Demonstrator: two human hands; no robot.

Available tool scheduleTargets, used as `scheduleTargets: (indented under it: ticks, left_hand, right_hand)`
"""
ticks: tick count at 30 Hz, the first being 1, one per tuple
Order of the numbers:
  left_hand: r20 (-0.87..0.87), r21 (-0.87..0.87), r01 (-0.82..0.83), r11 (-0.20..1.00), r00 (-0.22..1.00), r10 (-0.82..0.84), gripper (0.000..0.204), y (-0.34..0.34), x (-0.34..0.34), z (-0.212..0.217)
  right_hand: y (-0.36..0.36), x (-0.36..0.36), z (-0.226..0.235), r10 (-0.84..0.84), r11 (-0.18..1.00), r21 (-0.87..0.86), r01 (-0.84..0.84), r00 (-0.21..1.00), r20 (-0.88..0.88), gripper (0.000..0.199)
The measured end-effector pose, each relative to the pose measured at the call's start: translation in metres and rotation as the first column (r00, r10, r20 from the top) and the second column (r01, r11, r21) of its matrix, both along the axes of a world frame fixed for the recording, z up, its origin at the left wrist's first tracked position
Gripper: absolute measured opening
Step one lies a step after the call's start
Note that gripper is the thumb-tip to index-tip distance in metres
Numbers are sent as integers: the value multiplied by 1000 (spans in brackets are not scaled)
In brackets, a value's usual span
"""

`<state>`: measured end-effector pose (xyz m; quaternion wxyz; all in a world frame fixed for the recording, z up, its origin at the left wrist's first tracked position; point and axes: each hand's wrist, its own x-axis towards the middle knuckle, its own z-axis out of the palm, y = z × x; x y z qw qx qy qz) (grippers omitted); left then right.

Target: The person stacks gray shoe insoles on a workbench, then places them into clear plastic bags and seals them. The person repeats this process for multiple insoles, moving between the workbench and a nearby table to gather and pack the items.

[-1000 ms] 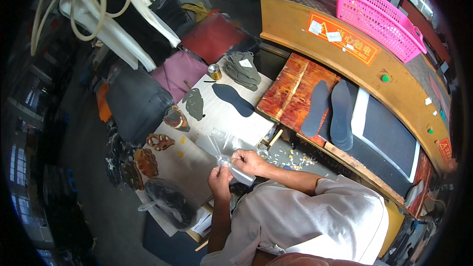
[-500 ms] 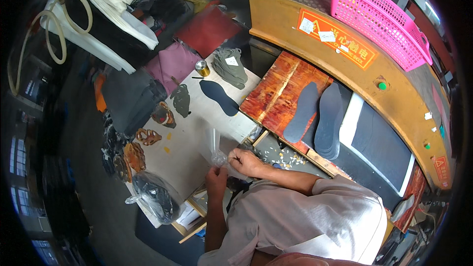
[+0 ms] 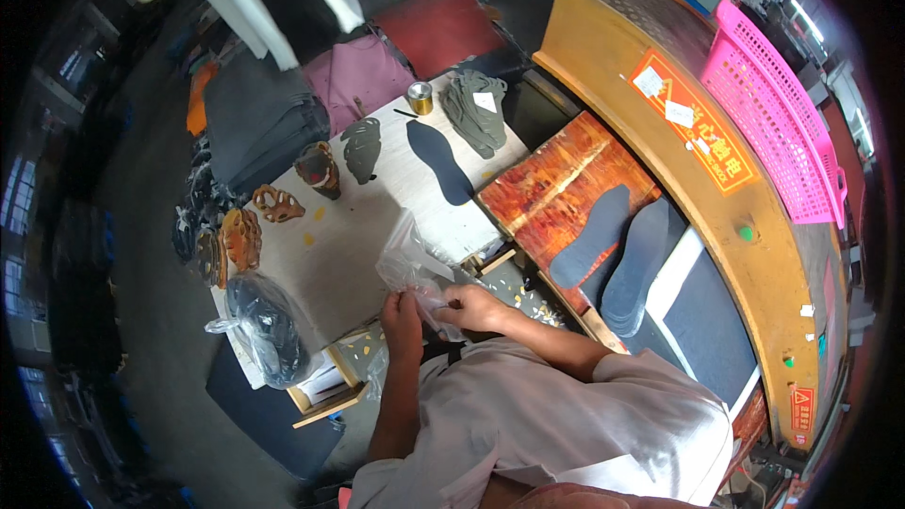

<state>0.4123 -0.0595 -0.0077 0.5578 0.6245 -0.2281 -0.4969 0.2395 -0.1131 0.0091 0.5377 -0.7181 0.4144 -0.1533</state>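
Left hand [image 3: 403, 322] and right hand [image 3: 476, 308] grasp a crumpled clear plastic bag [image 3: 405, 261], seemingly mid-handling; leftward lies a filled transparent bag [image 3: 271, 332], beyond, a loose dark-blue sole-shaped sheet [image 3: 439, 162].

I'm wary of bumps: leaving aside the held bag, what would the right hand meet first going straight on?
Likely the left hand, beyond the clear bag the right hand grips; depth is unclear.

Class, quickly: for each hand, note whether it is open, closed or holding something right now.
Left hand: closed, fingers gripping a clear plastic bag.
Right hand: closed, holding the same clear plastic bag.
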Motion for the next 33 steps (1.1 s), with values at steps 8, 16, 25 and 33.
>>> scheduleTargets:
  ticks: [8,16,25,33]
  left_hand:
    - [-99,-229,133,964,982,-159,29,-21,58,-7]
    - [-189,-90,96,991,976,-111,18,-26,129,0]
    - [-303,-112,267,957,908,-289,20,-22,170,2]
    - [-121,-11,311,950,943,-310,14,-18,179,4]
  right_hand:
    - [-10,61,-3,-31,997,60,41,986,-163,35]
    - [-29,129,-4,183,983,44,-179,975,-125,42]
    - [-46,165,-18,-138,896,442,31,968,211,20]
    - [-34,163,-29,-190,918,376,129,973,131,9]
